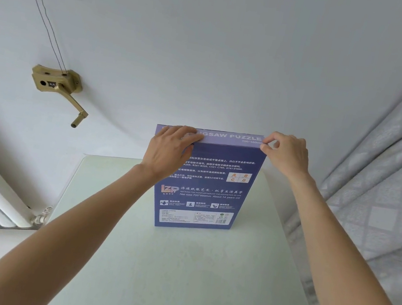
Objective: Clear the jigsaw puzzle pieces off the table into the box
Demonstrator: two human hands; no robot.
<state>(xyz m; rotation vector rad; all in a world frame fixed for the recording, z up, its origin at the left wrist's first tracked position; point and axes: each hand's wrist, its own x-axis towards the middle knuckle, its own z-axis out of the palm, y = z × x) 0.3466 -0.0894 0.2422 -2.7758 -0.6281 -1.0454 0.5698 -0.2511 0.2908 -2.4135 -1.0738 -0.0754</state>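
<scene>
Upright, box (205, 187) reads "JIGSAW PUZZLE", "LZP"; both hands grip top.

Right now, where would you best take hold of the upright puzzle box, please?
Grip the puzzle box by its narrow top edge, from above at both corners, where the left hand and right hand already are. It stands tall and thin on the table, so it probably tips easily.

The left hand (169, 148) covers part of the box (205, 187) lettering; the small label print looks too fine to read
</scene>
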